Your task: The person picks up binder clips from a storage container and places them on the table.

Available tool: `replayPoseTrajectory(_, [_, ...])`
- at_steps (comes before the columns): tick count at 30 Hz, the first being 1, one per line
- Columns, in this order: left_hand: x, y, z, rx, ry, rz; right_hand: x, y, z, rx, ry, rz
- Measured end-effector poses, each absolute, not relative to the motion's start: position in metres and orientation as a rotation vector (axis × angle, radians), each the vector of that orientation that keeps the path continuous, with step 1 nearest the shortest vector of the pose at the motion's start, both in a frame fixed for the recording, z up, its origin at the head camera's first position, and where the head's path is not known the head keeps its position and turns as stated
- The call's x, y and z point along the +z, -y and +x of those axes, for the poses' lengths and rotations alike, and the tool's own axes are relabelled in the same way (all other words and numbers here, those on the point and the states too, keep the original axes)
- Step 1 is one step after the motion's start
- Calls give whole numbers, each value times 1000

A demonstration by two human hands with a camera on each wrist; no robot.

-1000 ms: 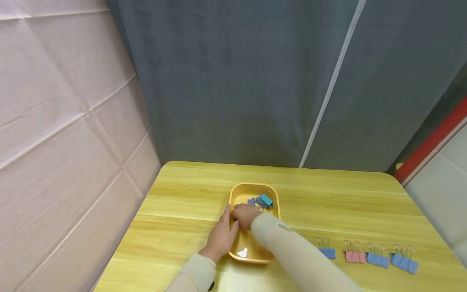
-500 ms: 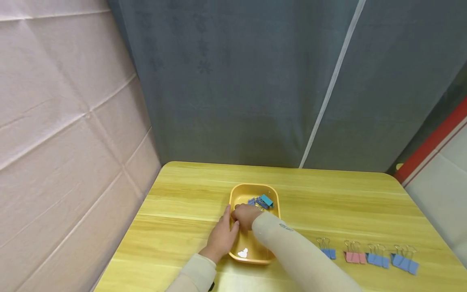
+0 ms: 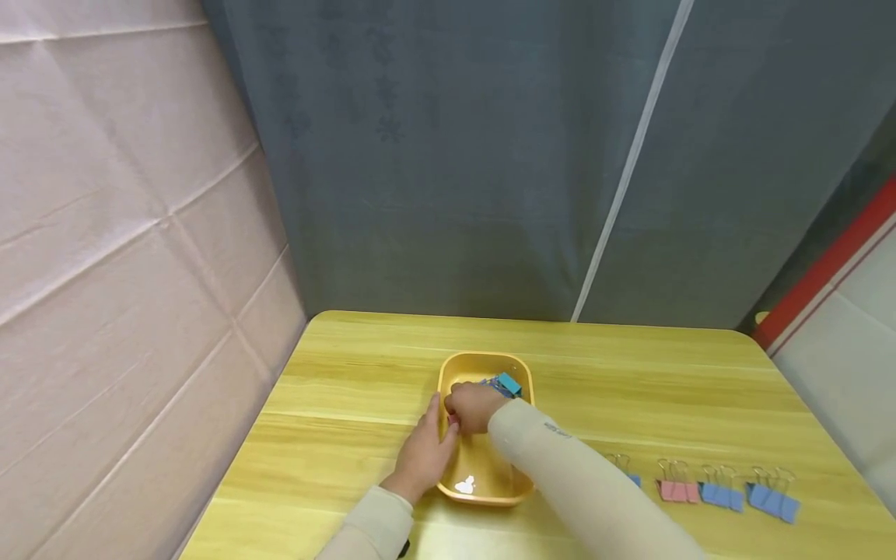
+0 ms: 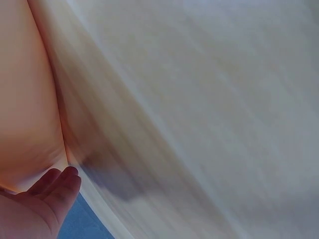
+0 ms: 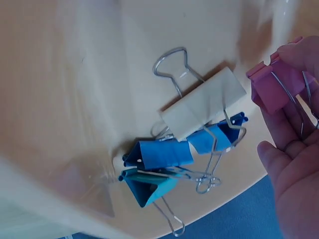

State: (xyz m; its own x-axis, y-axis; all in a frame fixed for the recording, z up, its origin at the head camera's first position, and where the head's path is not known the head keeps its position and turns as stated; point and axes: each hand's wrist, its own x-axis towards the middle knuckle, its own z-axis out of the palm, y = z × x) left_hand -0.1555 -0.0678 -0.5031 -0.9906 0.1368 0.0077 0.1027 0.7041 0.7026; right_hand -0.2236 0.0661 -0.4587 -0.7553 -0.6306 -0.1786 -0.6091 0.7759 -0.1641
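My right hand (image 3: 476, 406) reaches into a yellow-orange tray (image 3: 486, 499) and grips a pink binder clip (image 5: 279, 84) between thumb and fingers. In the right wrist view a white binder clip (image 5: 204, 102) lies on the tray bottom. Close against it are blue binder clips (image 5: 164, 153) and a teal binder clip (image 5: 149, 185), their wire handles overlapping. My left hand (image 3: 422, 451) rests along the tray's left side, fingers outside the wall and thumb over the rim. In the left wrist view its fingers (image 4: 65, 191) lie fairly straight against the tray wall (image 4: 30, 99).
On the wooden table (image 3: 350, 389), right of the tray, a row holds a pink binder clip (image 3: 677, 491) and blue binder clips (image 3: 721, 496), one partly behind my right sleeve (image 3: 581, 474). A dark curtain (image 3: 434, 194) hangs behind the table.
My right hand has shifted slightly up and to the right inside the tray, and a bit of pink now shows beside the left thumb. The left hand stays at the tray.
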Motion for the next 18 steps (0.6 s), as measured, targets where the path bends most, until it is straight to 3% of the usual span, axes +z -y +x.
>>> replayPoseTrajectory(18, [-503,68,-157,1178,-2808,160,-434,-90,-227,-311,-2796,-1038])
